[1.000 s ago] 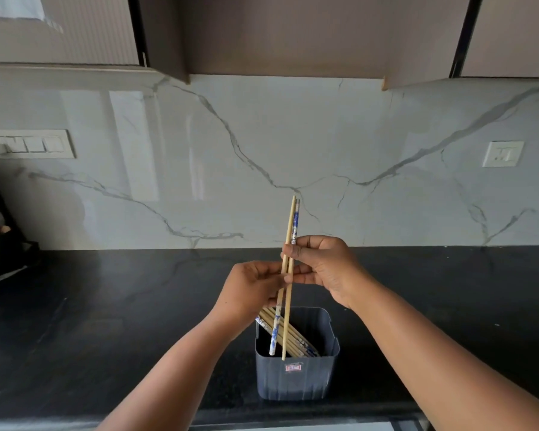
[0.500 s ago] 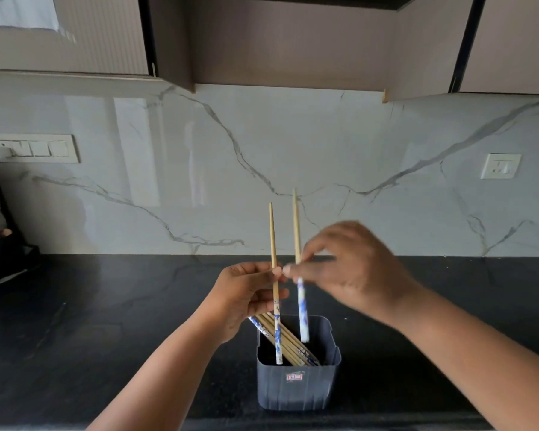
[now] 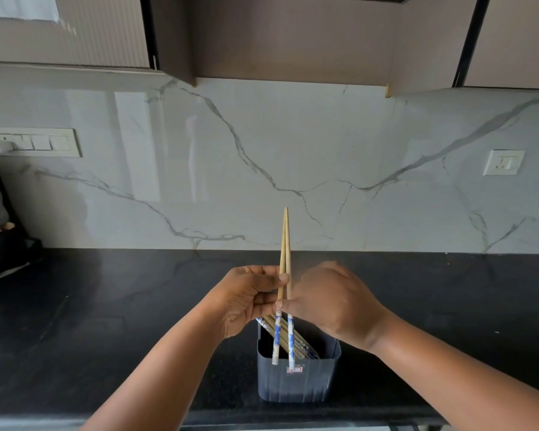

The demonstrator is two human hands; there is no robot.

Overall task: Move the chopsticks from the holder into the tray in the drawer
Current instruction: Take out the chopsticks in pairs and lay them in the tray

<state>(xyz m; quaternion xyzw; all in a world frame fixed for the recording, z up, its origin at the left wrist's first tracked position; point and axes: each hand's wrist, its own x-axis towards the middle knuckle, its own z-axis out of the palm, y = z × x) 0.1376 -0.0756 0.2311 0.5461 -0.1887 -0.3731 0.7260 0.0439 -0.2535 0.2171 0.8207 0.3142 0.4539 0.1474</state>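
A dark grey square holder (image 3: 297, 384) stands on the black counter near its front edge, with several chopsticks leaning inside it (image 3: 296, 339). Above it I hold a pair of wooden chopsticks (image 3: 285, 244) upright, their thin tips together at the top and their blue-and-white patterned ends hanging in front of the holder. My left hand (image 3: 246, 298) pinches them from the left. My right hand (image 3: 330, 301) grips them from the right, its thumb just below the left hand's fingers. No drawer or tray is in view.
The black counter (image 3: 106, 321) runs left and right under a marble backsplash. A dark object (image 3: 3, 250) sits at the far left. A switch panel (image 3: 35, 143) and a socket (image 3: 504, 162) are on the wall. Upper cabinets (image 3: 293, 35) hang overhead.
Half a second ago the two chopsticks were apart, one in each hand. Now they are brought together as a pair, tips touching, with both hands on them.
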